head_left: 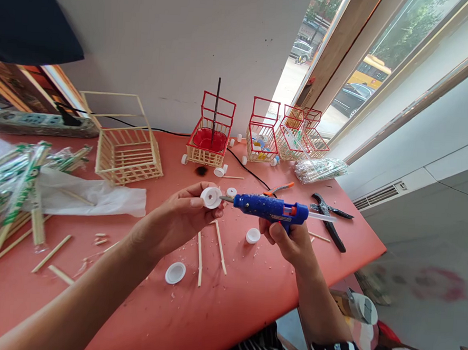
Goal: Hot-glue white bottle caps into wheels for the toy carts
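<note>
My left hand (190,206) pinches a white bottle cap (211,197), its hollow side turned toward me with a small hole or mark at its middle. In my right hand (288,236) is a blue hot glue gun (271,208), a clear glue stick (322,216) poking from its back. The metal nozzle (227,199) points left and is at the cap's right rim; I cannot tell whether they touch. Below lie another white cap (253,236), a white lid (175,273) and two thin wooden sticks (220,248). One more cap (231,192) lies just behind.
Stick-built carts stand at the back: a plain one (130,155), a red-trimmed one (207,152) holding a red container, and others (261,145). Bundled chopsticks (22,194) lie left. Black pliers (329,220) and orange-handled pliers (279,189) lie right. A black cable (246,168) crosses behind.
</note>
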`<action>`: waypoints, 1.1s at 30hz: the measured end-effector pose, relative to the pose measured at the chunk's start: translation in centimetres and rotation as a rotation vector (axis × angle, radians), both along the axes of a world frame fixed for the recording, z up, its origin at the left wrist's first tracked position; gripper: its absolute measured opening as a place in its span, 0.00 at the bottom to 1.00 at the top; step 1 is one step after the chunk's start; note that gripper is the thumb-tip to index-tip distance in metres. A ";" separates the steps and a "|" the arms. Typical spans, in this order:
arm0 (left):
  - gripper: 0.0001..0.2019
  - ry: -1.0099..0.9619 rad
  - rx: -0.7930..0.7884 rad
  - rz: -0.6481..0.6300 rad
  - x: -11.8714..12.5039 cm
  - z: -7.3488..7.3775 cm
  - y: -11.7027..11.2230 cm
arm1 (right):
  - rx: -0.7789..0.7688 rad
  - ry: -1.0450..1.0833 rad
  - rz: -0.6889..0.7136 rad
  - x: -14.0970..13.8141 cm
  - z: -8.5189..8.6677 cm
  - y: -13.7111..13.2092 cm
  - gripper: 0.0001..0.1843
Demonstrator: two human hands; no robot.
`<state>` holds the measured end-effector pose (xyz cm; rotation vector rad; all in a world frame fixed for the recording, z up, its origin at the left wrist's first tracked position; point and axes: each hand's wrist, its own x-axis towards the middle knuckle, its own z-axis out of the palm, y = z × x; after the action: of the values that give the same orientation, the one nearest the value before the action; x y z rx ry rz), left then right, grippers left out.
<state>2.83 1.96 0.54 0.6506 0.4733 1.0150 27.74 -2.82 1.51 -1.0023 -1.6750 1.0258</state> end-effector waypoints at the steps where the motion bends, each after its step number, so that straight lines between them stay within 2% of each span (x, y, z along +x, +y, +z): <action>1: 0.16 0.004 0.004 0.002 0.0 -0.1 0.0 | 0.008 0.031 0.005 0.0 -0.1 0.0 0.26; 6: 0.12 0.017 0.008 0.037 0.0 -0.5 0.1 | 0.002 0.260 0.051 -0.3 -0.2 0.2 0.28; 12: 0.15 0.095 0.021 0.108 0.2 -0.3 0.2 | -0.124 0.501 -0.075 -0.5 1.1 0.6 0.32; 16: 0.13 0.255 0.107 0.133 0.1 -0.2 0.3 | -0.187 0.581 -0.097 -0.2 1.6 0.9 0.33; 21: 0.15 0.634 0.302 0.223 0.0 -1.2 0.6 | -0.200 0.580 -0.120 0.2 1.5 1.2 0.32; 27: 0.10 0.973 0.708 0.323 0.6 -2.4 0.2 | -0.221 0.493 -0.159 0.2 1.3 1.2 0.34; 30: 0.10 1.090 0.866 0.314 1.0 -2.6 0.1 | -0.219 0.502 -0.140 0.2 1.3 1.2 0.34; 33: 0.08 1.182 0.934 0.278 1.4 -3.1 0.3 | -0.218 0.527 -0.101 0.2 1.2 1.2 0.33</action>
<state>4.27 2.28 -2.60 2.1043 1.1418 1.0031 27.93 -1.62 2.76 -0.8463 -1.0903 1.2913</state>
